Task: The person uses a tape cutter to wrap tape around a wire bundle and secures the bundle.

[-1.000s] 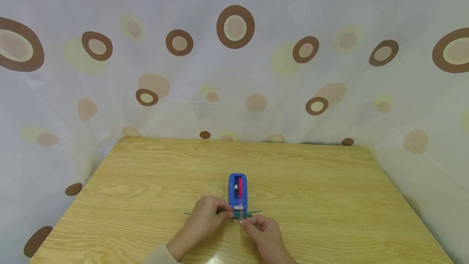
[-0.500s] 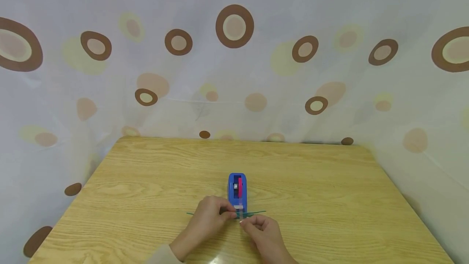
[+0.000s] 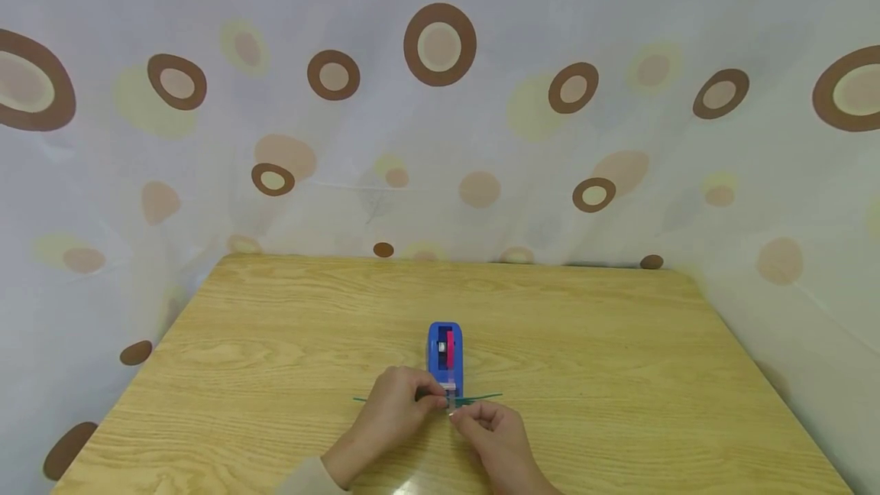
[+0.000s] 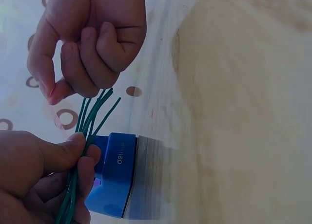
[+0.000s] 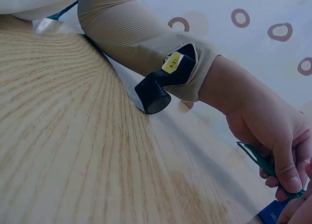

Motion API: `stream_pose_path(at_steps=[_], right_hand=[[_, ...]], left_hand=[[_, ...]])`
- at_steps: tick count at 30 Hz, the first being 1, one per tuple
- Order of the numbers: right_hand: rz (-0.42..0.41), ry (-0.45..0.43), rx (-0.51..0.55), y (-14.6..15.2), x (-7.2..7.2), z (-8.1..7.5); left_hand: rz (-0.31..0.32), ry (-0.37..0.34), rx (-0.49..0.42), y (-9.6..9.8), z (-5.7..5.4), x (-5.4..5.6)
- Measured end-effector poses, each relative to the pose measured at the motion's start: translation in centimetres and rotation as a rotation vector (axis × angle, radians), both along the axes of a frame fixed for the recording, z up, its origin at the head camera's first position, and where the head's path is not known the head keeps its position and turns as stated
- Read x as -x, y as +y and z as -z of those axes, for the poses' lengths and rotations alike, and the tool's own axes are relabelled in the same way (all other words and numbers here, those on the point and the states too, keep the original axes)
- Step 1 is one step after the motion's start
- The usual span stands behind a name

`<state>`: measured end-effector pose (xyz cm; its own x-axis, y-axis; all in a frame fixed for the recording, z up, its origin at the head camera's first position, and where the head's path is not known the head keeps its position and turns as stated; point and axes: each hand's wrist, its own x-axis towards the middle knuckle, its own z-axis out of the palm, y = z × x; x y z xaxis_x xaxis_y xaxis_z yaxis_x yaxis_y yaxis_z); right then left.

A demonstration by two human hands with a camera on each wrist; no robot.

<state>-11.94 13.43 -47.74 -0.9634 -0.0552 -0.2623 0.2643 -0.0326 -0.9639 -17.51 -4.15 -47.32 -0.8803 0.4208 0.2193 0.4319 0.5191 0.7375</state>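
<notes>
Between its thumb and fingers my left hand [image 3: 393, 409] grips a bundle of thin green strands [image 4: 92, 116], lying sideways across the front of a blue tape dispenser [image 3: 436, 373]. The strands fan out at their free ends in the left wrist view. My right hand [image 3: 500, 445] pinches the free end of a clear tape strip [image 3: 451, 405] with thumb and index finger, its other fingers curled in. That strip runs from the dispenser's cutter to my right fingertips, overlapping the strands. A pink-edged tape roll [image 3: 450, 350] sits inside the dispenser.
Everything rests on a wood-grain table [image 3: 584, 357]. Behind it hangs a pale curtain [image 3: 509, 228] with brown rings and spots. On the left sleeve [image 5: 131, 36] a black wrist camera [image 5: 156, 95] is strapped.
My left hand has shifted slightly right with the green strands, its fingertips now closer to the tape strip. The right hand stays nearly in place, still pinching the tape end.
</notes>
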Motion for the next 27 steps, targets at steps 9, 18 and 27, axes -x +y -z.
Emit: stream_pose_path(at_steps=[9,18,27], right_hand=[[-0.004,-0.014,0.005,-0.01,0.04,0.09],[-0.011,-0.017,-0.007,0.01,0.06,0.29],[-0.002,-0.017,-0.024,-0.14,0.03,0.42]], left_hand=[[0.007,0.008,-0.02,0.04,-0.1,-0.08],[0.009,-0.025,-0.027,0.07,-0.42,-0.19],[0.014,-0.035,-0.024,0.03,-0.47,-0.21]])
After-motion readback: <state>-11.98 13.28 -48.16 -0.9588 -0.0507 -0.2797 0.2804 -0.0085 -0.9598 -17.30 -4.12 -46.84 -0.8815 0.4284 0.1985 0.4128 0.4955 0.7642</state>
